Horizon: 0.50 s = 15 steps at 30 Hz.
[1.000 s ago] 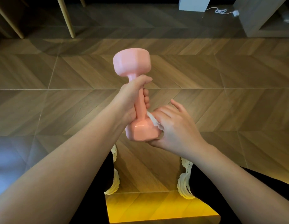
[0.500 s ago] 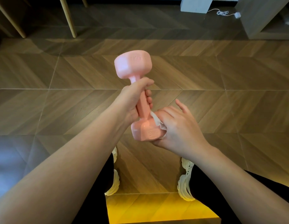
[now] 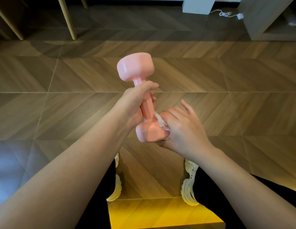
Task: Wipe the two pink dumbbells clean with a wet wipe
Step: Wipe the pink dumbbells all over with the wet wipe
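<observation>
Head view: the left hand (image 3: 135,103) grips the pink dumbbell (image 3: 148,111) by its handle, in the air above the floor (image 3: 235,106), long axis steep, top leaning away — the right hand (image 3: 182,128), just beside, clamps a wet wipe (image 3: 160,120) against the lower head.

I read a wood floor (image 3: 226,76) laid in a chevron pattern, with a yellow glow at the near edge. Two pale wooden furniture legs (image 3: 68,19) stand at far left. A white block (image 3: 198,4) sits far centre, with a white cable (image 3: 225,14) and plug (image 3: 240,16) just beside a grey cabinet (image 3: 259,19). Two cream shoes (image 3: 189,184) rest on the floor, well apart.
</observation>
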Motion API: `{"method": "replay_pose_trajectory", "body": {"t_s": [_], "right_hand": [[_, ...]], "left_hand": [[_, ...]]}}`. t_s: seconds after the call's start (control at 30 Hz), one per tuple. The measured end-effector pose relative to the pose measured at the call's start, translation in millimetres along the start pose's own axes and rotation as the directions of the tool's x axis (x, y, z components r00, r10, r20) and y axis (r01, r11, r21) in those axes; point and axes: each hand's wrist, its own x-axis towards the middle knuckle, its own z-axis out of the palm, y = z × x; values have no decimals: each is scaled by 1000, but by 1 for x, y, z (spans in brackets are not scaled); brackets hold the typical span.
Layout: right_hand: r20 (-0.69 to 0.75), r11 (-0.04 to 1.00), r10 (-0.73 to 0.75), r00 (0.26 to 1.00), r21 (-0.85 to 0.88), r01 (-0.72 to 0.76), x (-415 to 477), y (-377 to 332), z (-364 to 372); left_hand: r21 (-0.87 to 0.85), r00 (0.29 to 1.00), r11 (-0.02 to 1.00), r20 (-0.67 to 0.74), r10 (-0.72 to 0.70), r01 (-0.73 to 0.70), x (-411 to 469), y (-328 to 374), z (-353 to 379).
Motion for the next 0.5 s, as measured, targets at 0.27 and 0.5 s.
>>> {"method": "replay_pose_trajectory", "body": {"t_s": [0.27,0.5], "right_hand": [[-58,999,-29,998,21,30,-1,-2,1],[-100,998,-61,993,13,63,-2,-5,3]], "left_hand": [[-4,998,999,49,-40,40,-1,5,-1],[-3,996,997,45,-76,76,-1,4,-3]]}}
